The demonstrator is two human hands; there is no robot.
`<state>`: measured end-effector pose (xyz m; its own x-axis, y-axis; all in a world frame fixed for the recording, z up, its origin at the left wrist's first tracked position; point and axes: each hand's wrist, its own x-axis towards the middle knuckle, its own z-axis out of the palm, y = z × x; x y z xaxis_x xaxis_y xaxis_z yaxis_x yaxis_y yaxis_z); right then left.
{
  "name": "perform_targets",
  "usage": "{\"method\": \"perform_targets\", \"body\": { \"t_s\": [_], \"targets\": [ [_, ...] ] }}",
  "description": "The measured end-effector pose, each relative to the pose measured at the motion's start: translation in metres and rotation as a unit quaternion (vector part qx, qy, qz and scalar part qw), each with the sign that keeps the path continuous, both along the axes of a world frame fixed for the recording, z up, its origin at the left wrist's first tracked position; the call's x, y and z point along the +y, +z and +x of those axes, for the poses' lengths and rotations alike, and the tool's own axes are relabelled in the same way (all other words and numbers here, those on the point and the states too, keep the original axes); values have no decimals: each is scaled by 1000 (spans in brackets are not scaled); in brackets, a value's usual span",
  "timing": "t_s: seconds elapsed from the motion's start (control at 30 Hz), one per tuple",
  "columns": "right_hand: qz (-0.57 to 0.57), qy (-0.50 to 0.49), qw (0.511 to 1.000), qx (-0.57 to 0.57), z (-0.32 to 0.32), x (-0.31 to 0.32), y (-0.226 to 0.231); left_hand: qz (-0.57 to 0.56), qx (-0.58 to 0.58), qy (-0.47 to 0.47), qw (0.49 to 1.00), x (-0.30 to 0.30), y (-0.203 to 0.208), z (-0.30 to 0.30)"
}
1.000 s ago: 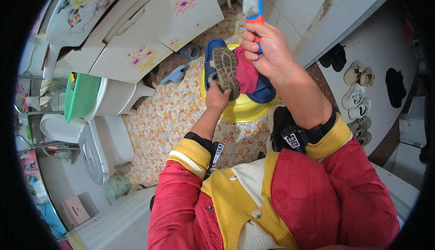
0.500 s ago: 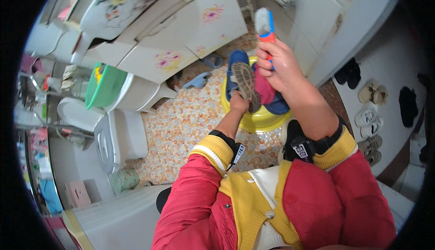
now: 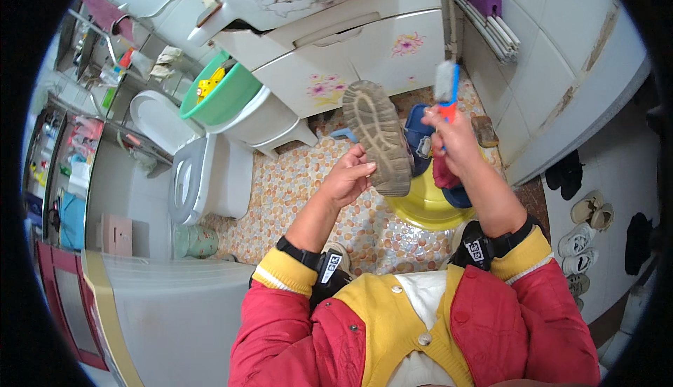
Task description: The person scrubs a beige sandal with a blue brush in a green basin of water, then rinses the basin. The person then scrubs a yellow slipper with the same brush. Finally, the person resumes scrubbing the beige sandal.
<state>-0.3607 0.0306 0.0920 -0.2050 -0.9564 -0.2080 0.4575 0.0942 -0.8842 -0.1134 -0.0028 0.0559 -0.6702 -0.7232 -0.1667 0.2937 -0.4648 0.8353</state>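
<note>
My left hand [image 3: 348, 177] grips a shoe [image 3: 378, 138] by its side, and the worn grey-brown sole is turned up toward me. A scrub brush [image 3: 447, 87] with white bristles and a blue and red handle is in my right hand [image 3: 452, 134], bristles up, apart from the sole. Under my right hand stands a yellow basin [image 3: 424, 208]. Blue shoes [image 3: 418, 134] and a dark red cloth-like item [image 3: 444, 173] lie in it, partly hidden by my hand and the raised shoe.
A white floral cabinet [image 3: 336, 57] stands ahead. To the left are a toilet [image 3: 210, 177] and a green basin [image 3: 228, 92] on a white stool [image 3: 273, 124]. Several pairs of shoes [image 3: 578, 240] line the floor at right, beyond the door frame [image 3: 561, 120].
My left hand has lifted the shoe up and left, off the basin, bringing its sole into fuller view. My right hand still holds the brush, now lower. The whole view has shifted.
</note>
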Motion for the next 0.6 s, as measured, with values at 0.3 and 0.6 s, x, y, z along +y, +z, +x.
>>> {"method": "perform_targets", "body": {
  "t_s": [0.3, 0.6],
  "targets": [
    [-139, 149, 979, 12, 103, 14, -19, 63, 87, 18, 994, 55, 34, 55],
    [-212, 58, 929, 299, 111, 13, 1, 93, 147, 135, 975, 51, 18, 90]
  ]
}}
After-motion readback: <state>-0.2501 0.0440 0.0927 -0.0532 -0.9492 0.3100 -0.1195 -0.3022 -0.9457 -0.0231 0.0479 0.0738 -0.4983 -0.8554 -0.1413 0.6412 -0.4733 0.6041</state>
